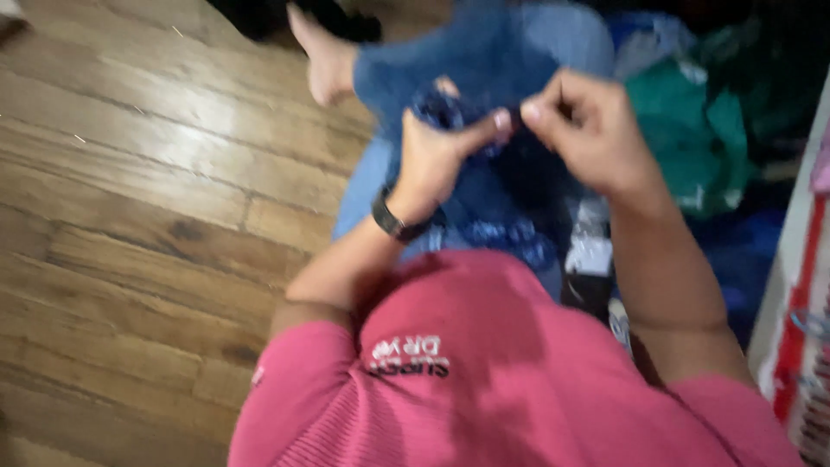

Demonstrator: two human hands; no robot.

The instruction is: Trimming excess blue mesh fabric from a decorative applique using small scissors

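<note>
- soft dark blue patterned cloth, limp and light by the look, best pinched at an edge or a bunched fold.
- left hand, black wristband, closed on the cloth, thumb pressing.
- right hand curled, fingertips pinching the same cloth.
- bunched between both hands, above blue-jeaned lap, over wooden plank floor.
</note>
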